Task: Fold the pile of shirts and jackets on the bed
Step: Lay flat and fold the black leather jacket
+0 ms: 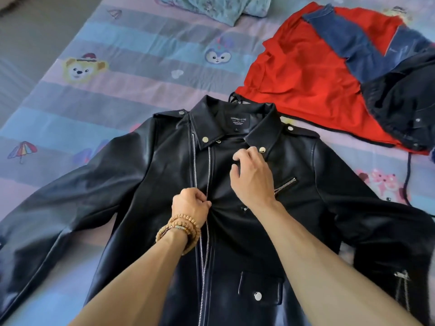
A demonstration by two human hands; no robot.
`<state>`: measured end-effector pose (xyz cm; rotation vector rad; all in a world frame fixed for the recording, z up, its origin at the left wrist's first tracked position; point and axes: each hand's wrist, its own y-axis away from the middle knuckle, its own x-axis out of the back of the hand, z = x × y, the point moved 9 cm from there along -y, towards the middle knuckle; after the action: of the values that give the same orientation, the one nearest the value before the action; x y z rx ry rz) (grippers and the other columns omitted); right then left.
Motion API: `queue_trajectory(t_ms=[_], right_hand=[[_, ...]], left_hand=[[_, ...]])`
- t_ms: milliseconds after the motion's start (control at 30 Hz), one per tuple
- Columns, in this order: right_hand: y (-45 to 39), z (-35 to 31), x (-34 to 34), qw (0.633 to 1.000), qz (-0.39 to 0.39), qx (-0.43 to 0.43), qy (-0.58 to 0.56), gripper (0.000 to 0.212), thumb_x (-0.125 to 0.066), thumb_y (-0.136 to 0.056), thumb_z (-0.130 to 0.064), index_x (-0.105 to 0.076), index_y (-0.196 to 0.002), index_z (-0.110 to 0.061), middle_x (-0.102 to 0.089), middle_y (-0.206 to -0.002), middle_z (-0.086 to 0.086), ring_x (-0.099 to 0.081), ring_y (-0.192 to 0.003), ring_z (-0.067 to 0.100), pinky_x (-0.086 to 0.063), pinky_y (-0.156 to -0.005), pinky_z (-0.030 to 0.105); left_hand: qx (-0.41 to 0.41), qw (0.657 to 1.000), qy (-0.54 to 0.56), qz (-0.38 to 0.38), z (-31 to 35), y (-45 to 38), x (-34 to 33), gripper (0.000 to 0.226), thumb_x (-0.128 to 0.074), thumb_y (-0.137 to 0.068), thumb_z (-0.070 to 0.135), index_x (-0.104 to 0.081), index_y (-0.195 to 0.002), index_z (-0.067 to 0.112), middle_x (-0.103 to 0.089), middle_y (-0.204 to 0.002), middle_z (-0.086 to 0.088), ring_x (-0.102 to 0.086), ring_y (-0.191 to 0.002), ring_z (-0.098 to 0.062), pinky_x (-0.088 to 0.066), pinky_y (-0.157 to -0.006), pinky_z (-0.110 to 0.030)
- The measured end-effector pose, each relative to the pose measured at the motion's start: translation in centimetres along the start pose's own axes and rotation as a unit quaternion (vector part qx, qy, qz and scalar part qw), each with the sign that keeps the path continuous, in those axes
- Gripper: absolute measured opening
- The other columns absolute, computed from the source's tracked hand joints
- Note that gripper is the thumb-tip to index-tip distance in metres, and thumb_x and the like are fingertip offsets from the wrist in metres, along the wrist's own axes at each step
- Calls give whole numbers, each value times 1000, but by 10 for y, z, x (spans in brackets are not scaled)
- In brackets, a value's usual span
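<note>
The black leather jacket point(235, 208) lay face up and spread flat on the bed point(117, 95), sleeves out to both sides, and everything else is placed from it. Nearest the person, over its lower front, the two bare forearms reached in. The left hand point(190, 203), a beaded bracelet point(179, 229) on its wrist, was closed in a pinch on the front edge beside the zipper point(207, 184), near the middle of the jacket. The right hand point(251, 175), higher up just below the collar point(237, 123), had its fingers curled loosely, the tips touching the inner panel; whether it actually gripped the fabric could not be told. Judging from this, the person was closing or straightening the front, so no fold had been made on this jacket. Beyond the jacket's right shoulder, the rest of the pile waited unfolded: a red garment point(306, 74) with a blue denim piece point(353, 50) and a dark jacket point(404, 100) heaped on it. No folded item was visible.
</note>
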<state>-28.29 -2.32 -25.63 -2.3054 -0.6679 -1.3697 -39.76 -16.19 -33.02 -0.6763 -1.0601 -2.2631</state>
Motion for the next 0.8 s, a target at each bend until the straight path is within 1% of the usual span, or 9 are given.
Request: queue_trajectory(t_ms=[67, 133, 233, 300, 400, 500, 567, 700, 800], right_hand=[[22, -2, -12, 998, -50, -26, 3, 13, -54, -89, -17, -58, -101, -15, -67, -91, 5, -62, -82, 35, -47, -71, 39], [41, 7, -36, 979, -187, -84, -2, 34, -44, -94, -22, -51, -127, -19, -71, -103, 9, -61, -101, 37, -46, -88, 43], [53, 9, -28, 965, -226, -124, -44, 49, -38, -96, -22, -39, -144, -19, -67, -116, 13, -53, -116, 37, -41, -96, 42], [76, -8, -8, 972, -199, -114, -56, 38, -42, -96, -22, -53, -132, -19, -69, -111, 10, -56, -110, 32, -44, -90, 38], [145, -41, 6, 971, -183, -138, -75, 10, -59, -86, -33, -64, -85, -25, -70, -84, -2, -63, -88, 26, -51, -79, 35], [240, -83, -25, 906, -372, -173, -104, 36, -65, -78, -54, -67, -70, -19, -70, -74, -1, -66, -81, 21, -53, -73, 31], [299, -108, -47, 858, -493, -141, -29, 50, -63, -75, -64, -66, -74, -14, -68, -77, 3, -64, -83, 23, -50, -75, 34], [337, -130, -55, 880, -444, -78, 149, 23, -66, -80, -25, -57, -98, -16, -64, -98, 6, -59, -97, 29, -38, -89, 41], [333, -115, -43, 894, -412, -166, 56, 22, -56, -79, -3, -64, -98, -11, -67, -103, 13, -62, -96, 30, -47, -82, 37]], left_hand=[[-10, 1000, -2, -7, 4, -1, 2, 24, -75, -78, 19, -58, -62, 25, -65, -67, 2, -64, -75, -16, -51, -75, -25], [-7, 1000, 17, -12, 4, -2, 3, 22, -72, -80, 20, -58, -63, 25, -65, -69, 1, -66, -76, -20, -52, -75, -27], [-21, 996, 73, -41, 1, 4, 7, 11, -69, -78, 25, -59, -77, 25, -67, -79, -2, -68, -88, -26, -55, -85, -36], [-90, 994, 39, -51, -1, 27, 18, 19, -68, -79, 27, -57, -95, 26, -65, -78, 6, -66, -89, -20, -51, -88, -31], [-195, 974, -88, -71, -16, 87, 43, 17, -63, -85, 18, -63, -101, 20, -65, -79, 8, -62, -81, -16, -47, -82, -25], [-215, 942, -202, -161, -70, 135, 45, 24, -54, -84, 10, -68, -101, 19, -71, -94, 0, -66, -90, -22, -50, -86, -28], [-200, 918, -258, -225, -108, 159, 43, 32, -54, -81, 9, -67, -108, 21, -69, -105, 0, -64, -100, -23, -49, -92, -30], [-266, 836, -378, -296, -151, 195, 30, 67, -72, -74, 29, -49, -137, 25, -44, -141, 4, -46, -127, -17, -38, -107, -31], [-321, 807, -425, -256, -156, 205, 23, 80, -75, -73, 30, -38, -144, 23, -27, -153, 4, -34, -137, -15, -28, -113, -27]])
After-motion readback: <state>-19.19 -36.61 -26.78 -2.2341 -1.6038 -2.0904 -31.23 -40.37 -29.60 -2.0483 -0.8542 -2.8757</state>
